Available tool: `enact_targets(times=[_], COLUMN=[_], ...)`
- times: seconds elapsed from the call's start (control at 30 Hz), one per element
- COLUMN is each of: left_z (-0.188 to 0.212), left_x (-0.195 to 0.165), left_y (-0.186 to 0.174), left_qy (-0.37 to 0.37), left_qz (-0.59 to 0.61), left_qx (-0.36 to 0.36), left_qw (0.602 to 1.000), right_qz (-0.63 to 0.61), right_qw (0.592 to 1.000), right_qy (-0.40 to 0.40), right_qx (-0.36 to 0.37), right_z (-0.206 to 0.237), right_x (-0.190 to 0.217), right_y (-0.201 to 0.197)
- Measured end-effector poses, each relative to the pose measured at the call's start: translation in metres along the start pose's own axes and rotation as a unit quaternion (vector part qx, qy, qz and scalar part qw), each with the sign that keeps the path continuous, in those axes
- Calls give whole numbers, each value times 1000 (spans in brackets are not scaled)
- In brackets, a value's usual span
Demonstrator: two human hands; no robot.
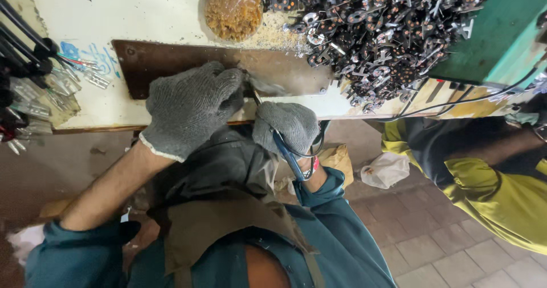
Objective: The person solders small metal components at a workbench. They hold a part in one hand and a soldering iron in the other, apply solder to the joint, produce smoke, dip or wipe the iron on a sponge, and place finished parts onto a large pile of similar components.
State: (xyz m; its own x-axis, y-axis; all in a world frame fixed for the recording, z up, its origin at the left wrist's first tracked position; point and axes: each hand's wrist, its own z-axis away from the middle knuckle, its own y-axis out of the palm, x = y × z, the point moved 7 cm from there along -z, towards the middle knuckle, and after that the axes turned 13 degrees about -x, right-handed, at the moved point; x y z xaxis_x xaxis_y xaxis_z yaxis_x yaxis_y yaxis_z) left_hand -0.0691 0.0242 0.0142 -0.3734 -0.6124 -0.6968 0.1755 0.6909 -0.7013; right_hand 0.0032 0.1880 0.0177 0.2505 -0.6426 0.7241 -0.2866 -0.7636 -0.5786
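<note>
The person's left hand (191, 107), in a grey knit glove, is curled shut and presses a small metal part (259, 84) against the brown plate (171, 66) at the bench edge, though the piece is blurred and mostly hidden. The right hand (286, 127), also gloved, is closed around blue-handled pliers (288, 154) whose nose reaches up to that part. It looks light, stiff and sharp-edged, so I'd judge it best pinched by the tool, fingers kept behind.
</note>
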Motion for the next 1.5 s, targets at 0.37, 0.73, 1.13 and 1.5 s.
enact_targets(times=[0.37, 0.73, 1.13, 1.5], left_z=[4, -2, 1, 3], left_x=[5, 2, 3, 2], left_y=[7, 2, 1, 3], left_qy=[6, -27, -14, -12], left_qz=[17, 24, 40, 20], left_qx=[-13, 17, -26, -57], left_qw=[1000, 999, 999, 998], right_qz=[4, 66, -9, -116], right_qw=[999, 988, 1000, 991], right_qy=[26, -50, -2, 47], right_qx=[31, 130, 14, -35], right_z=[4, 5, -8, 4], right_x=[-5, -4, 3, -12], right_y=[-3, 3, 3, -2])
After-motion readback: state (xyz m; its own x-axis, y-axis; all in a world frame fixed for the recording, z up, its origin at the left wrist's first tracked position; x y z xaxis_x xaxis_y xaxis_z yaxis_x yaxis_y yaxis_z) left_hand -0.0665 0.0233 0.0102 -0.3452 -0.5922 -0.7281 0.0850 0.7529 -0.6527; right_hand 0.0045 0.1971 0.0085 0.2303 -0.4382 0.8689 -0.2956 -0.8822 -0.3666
